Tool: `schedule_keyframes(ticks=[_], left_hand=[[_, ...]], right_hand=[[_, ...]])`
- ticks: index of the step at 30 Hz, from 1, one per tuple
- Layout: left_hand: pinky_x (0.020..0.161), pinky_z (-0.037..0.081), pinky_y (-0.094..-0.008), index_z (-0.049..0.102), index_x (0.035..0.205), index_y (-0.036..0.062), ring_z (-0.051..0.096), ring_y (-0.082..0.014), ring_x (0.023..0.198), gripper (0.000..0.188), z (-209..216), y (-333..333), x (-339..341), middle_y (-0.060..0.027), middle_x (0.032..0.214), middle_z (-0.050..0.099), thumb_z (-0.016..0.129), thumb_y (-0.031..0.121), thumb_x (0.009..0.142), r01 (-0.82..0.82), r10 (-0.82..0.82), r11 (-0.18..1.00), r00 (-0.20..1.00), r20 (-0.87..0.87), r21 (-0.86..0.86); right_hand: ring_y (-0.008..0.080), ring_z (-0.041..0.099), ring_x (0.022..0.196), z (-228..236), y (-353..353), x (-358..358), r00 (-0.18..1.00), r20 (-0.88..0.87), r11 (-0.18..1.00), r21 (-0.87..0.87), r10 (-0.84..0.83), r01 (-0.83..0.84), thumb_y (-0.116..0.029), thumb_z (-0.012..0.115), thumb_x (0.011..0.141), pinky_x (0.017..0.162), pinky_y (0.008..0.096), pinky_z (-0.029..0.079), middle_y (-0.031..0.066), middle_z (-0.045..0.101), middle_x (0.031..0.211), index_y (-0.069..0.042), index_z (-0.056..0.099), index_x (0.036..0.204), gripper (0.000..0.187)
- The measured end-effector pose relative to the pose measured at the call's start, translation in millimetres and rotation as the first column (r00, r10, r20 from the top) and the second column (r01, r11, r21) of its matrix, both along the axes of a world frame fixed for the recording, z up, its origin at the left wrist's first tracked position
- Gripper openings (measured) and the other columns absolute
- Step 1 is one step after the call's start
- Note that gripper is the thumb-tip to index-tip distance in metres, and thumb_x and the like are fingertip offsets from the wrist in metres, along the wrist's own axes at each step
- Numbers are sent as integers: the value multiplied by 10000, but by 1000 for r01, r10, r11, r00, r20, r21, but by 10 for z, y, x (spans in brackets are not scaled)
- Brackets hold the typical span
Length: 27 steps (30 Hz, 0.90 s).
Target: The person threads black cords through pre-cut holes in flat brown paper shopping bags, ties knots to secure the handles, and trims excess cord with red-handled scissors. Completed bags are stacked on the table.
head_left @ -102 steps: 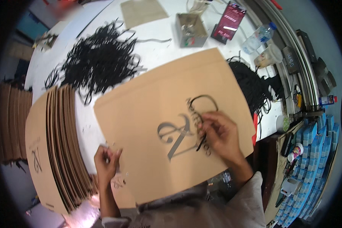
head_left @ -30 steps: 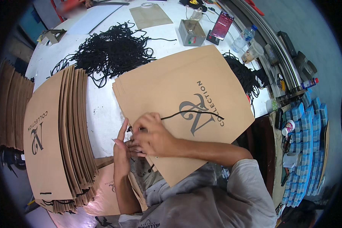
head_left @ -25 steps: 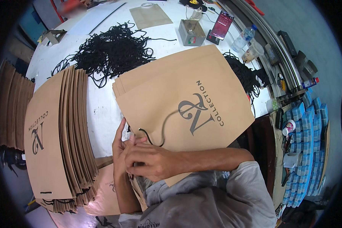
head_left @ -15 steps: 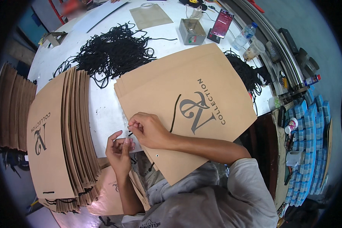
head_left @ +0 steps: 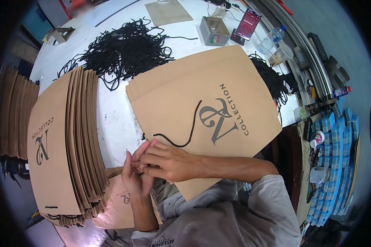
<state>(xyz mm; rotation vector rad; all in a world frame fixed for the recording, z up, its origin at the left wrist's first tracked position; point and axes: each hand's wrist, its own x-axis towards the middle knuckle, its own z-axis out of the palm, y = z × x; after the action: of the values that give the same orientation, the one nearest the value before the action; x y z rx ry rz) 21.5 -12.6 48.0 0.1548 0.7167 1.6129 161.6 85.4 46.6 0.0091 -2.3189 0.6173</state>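
A brown paper bag (head_left: 173, 99) with a dark printed logo lies tilted on top of similar bags in front of me. One black cord (head_left: 193, 127) comes out of an eyelet near the bag's left edge and curves over its face. At that edge, below the eyelet, my two hands meet. My right hand (head_left: 171, 162) reaches across the bag, its curled fingers closed over my left. My left hand (head_left: 137, 179) is palm up with bent fingers. A short dark bit of cord shows between them; their fingertips are partly hidden.
Left stands a thick stack of brown bags (head_left: 55, 140), another stack (head_left: 16, 111) beyond. A heap of black cords (head_left: 125, 51) lies behind the bag. Farther right are a metal box (head_left: 215, 32), a phone (head_left: 248, 24), a water bottle (head_left: 272, 39) and a plastic cup (head_left: 281, 54).
My right hand has moved down and right onto my left hand, uncovering the eyelet and more of the cord. My left fingers, spread apart before, now meet the right ones.
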Motion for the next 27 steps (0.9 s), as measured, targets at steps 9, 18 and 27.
schedule_keyframes(ticks=[9,18,27], left_hand=[[781,547,-279,616,1017,-23,666,-149,880,147,-161,103,31,-114,926,687,699,-70,904,-380,115,923,137,-984,55],[844,567,-297,691,1025,-57,672,-185,913,156,-275,131,-175,-135,997,694,713,-116,882,-242,248,961,525,-814,136],[790,516,-259,766,1107,-7,625,-155,943,223,-495,274,-53,-113,1073,667,730,-66,895,-202,356,931,332,-874,303]], right_hand=[[351,673,808,-99,122,-256,908,281,744,-524,-309,415,5,648,903,705,394,541,204,650,907,62,689,1030,145],[328,668,834,-68,318,-162,974,222,623,-754,-54,206,-12,637,913,771,404,519,198,669,909,55,685,934,86],[210,675,766,-188,295,-221,969,232,327,-912,-86,247,-28,629,942,680,356,510,173,685,809,67,677,915,109]])
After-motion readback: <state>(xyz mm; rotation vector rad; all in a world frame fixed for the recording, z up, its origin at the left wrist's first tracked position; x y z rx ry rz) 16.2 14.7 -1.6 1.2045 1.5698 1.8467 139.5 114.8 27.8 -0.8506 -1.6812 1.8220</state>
